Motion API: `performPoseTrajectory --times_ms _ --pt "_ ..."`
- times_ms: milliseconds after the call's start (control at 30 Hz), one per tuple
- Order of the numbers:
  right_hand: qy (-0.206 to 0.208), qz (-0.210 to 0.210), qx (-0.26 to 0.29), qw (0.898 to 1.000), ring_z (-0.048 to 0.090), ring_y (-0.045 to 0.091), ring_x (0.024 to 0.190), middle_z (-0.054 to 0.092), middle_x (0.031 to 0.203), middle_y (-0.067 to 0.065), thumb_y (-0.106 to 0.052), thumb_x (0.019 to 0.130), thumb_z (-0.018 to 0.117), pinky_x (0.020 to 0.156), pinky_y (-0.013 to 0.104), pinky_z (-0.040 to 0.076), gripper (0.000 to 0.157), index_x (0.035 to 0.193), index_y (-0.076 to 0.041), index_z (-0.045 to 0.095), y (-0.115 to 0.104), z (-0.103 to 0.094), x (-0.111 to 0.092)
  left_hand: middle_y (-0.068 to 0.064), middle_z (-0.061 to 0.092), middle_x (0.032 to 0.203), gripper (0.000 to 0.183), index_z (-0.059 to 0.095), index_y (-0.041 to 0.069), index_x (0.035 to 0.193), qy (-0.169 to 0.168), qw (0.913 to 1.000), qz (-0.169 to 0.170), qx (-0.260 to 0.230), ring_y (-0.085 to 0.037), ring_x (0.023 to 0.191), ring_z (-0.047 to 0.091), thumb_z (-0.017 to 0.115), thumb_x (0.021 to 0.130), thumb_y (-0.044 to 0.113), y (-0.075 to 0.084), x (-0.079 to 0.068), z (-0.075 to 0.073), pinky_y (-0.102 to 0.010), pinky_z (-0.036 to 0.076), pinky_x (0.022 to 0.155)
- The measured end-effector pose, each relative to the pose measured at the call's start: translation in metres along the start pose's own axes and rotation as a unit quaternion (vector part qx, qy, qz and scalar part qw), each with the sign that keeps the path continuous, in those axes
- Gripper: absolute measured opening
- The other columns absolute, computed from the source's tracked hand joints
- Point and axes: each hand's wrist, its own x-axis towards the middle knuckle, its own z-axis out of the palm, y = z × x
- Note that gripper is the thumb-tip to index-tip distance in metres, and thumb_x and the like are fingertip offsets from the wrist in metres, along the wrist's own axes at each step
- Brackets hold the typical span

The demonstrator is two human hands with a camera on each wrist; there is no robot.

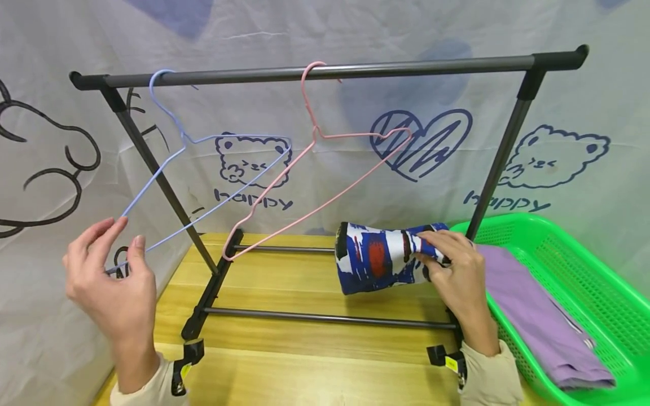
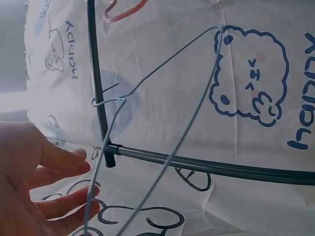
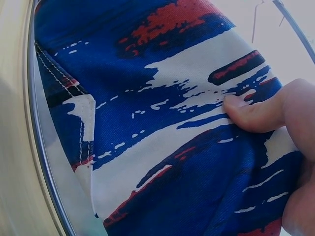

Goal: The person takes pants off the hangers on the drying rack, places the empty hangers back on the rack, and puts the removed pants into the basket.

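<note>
My left hand point(image 1: 112, 276) is beside the lower left corner of a blue hanger point(image 1: 184, 138), thumb and fingers apart. Its fingertips are at the hanger's side, as the left wrist view also shows; whether they touch the wire I cannot tell. The hanger hooks over the rail of a dark metal rack point(image 1: 406, 70). To its right hangs a bare pink hanger point(image 1: 315, 132). My right hand point(image 1: 459, 276) grips a folded blue, white and red garment point(image 1: 376, 256) by its right end, above the rack's base. Stitched seams show on that garment point(image 3: 162, 123) in the right wrist view.
A green plastic basket point(image 1: 563, 225) stands at the right, with a folded purple garment point(image 1: 533, 316) inside. The rack's lower bars run just above the wooden table point(image 1: 304, 361). A white printed sheet point(image 1: 264, 39) hangs behind and to the left.
</note>
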Motion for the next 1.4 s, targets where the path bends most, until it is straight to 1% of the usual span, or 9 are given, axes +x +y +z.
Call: performPoseTrajectory --times_ms 133,233,367,467,567,733,967,1167,1400 --pt "0.001 0.0 0.002 1.0 0.066 0.038 0.103 0.076 0.102 0.017 0.011 0.067 0.09 0.089 0.059 0.046 0.042 0.106 -0.001 0.08 0.0 0.0 0.0 -0.004 0.069 0.129 0.031 0.078 0.008 0.117 -0.023 0.9997 0.009 0.008 -0.023 0.122 0.058 0.076 0.087 -0.001 0.007 -0.001 -0.005 -0.028 0.034 0.099" --pt "0.001 0.001 0.003 1.0 0.066 0.038 0.103 0.076 0.103 0.017 0.01 0.068 0.09 0.09 0.059 0.047 0.042 0.106 -0.001 0.08 0.0 -0.001 0.0 -0.003 0.068 0.131 0.032 0.078 0.008 0.118 -0.03 0.9994 0.019 0.001 -0.024 0.124 0.058 0.075 0.087 -0.002 0.014 -0.002 -0.008 -0.028 0.036 0.101" --pt "-0.001 0.002 0.005 1.0 0.066 0.038 0.104 0.076 0.102 0.017 0.009 0.068 0.09 0.09 0.059 0.047 0.041 0.107 -0.001 0.08 0.0 -0.001 0.0 -0.011 0.072 0.122 0.03 0.078 0.004 0.115 -0.028 0.9971 0.047 -0.054 -0.023 0.118 0.062 0.074 0.087 -0.004 0.032 -0.006 -0.01 -0.025 0.041 0.1" --pt "-0.002 0.003 0.005 1.0 0.066 0.038 0.104 0.077 0.101 0.017 0.009 0.068 0.09 0.09 0.059 0.048 0.041 0.106 -0.001 0.08 0.0 -0.001 0.0 -0.021 0.072 0.114 0.026 0.077 -0.001 0.113 -0.033 0.9903 0.075 -0.112 -0.024 0.113 0.065 0.073 0.087 -0.003 0.047 -0.011 -0.009 -0.026 0.045 0.1" --pt "-0.003 0.003 0.006 1.0 0.066 0.038 0.104 0.076 0.101 0.017 0.009 0.069 0.09 0.09 0.058 0.048 0.041 0.107 -0.001 0.079 0.001 -0.001 0.0 -0.027 0.071 0.109 0.023 0.077 -0.005 0.11 -0.044 0.9809 0.102 -0.16 -0.025 0.109 0.066 0.075 0.087 0.0 0.057 -0.02 -0.006 -0.028 0.047 0.1" --pt "-0.005 0.006 0.01 1.0 0.066 0.037 0.104 0.076 0.101 0.017 0.009 0.068 0.09 0.09 0.057 0.048 0.041 0.106 -0.001 0.079 0.001 -0.002 0.0 -0.028 0.071 0.105 0.025 0.077 -0.008 0.105 -0.054 0.9618 0.145 -0.226 -0.028 0.103 0.067 0.08 0.088 0.01 0.061 -0.033 0.006 -0.028 0.049 0.096" --pt "-0.013 0.005 0.012 1.0 0.067 0.036 0.103 0.077 0.102 0.016 0.01 0.068 0.09 0.09 0.055 0.052 0.042 0.107 -0.001 0.079 0.001 -0.002 0.0 -0.029 0.07 0.102 0.04 0.075 -0.011 0.104 -0.089 0.9267 0.207 -0.3 -0.033 0.096 0.067 0.078 0.093 0.027 0.067 -0.054 0.027 -0.028 0.052 0.092" --pt "-0.015 0.008 0.011 1.0 0.067 0.037 0.103 0.077 0.102 0.016 0.01 0.067 0.091 0.09 0.054 0.052 0.042 0.106 0.0 0.079 0.001 -0.004 0.0 -0.027 0.07 0.104 0.037 0.074 -0.011 0.108 -0.145 0.9004 0.251 -0.324 -0.035 0.097 0.066 0.075 0.096 0.024 0.071 -0.071 0.043 -0.032 0.051 0.097" --pt "-0.019 0.008 0.011 1.0 0.067 0.037 0.104 0.076 0.103 0.016 0.01 0.067 0.091 0.091 0.055 0.052 0.043 0.108 -0.001 0.079 0.001 -0.007 0.0 -0.022 0.07 0.113 0.033 0.073 -0.006 0.116 -0.216 0.8755 0.272 -0.336 -0.036 0.106 0.065 0.072 0.098 0.021 0.071 -0.09 0.061 -0.033 0.049 0.101"
